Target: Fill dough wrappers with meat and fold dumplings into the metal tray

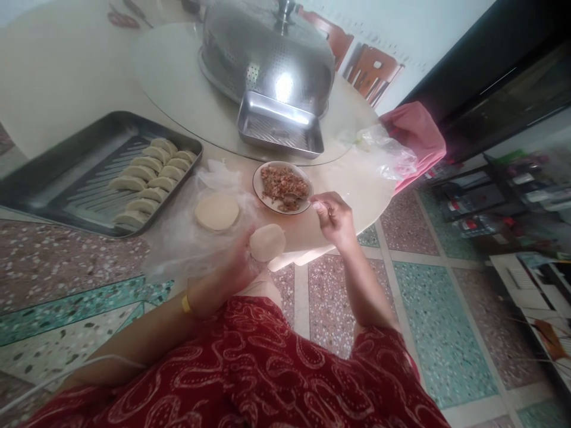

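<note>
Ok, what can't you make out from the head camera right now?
- Left hand: its fingers sit behind the dough wrapper it holds, so the grip is hidden.
- Right hand: something at its fingertips beside the filling bowl is too small to identify.
- Under the domed metal cover: contents hidden by the cover.
- Shelves at right: blurred.
- Dumpling tray: left end cut by the frame edge.

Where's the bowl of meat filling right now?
In the head view, the bowl of filling sits near the table edge, just beyond the right hand, right of the wrapper stack.
</note>
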The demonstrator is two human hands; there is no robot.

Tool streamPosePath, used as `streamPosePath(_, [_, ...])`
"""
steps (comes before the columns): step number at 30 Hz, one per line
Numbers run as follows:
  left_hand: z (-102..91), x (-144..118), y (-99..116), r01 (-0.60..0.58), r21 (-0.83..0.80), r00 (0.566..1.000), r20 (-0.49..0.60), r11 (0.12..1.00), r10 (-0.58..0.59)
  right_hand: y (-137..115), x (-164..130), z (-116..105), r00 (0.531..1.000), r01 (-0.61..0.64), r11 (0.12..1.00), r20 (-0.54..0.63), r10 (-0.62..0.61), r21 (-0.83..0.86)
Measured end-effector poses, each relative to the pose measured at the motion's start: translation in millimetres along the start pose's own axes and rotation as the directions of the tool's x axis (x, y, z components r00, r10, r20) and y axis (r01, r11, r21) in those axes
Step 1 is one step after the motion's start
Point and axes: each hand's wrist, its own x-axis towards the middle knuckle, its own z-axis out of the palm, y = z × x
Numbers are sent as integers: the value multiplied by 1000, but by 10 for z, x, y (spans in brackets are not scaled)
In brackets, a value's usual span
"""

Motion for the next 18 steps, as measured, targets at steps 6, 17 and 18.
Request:
streamPosePath(6, [-36,20,-8,19,70,1000,0,997,-19,18,-18,45,995,38,999,97,-39,11])
streamPosePath(17, [-25,49,-15,21,72,1000,5,997,-21,33,-16,-76,997,2,1000,74,1,-31])
streamPosePath(18, [-23,45,-14,21,71,1000,-2,997,-21,24,-17,-32,997,-14,1000,79,14,0])
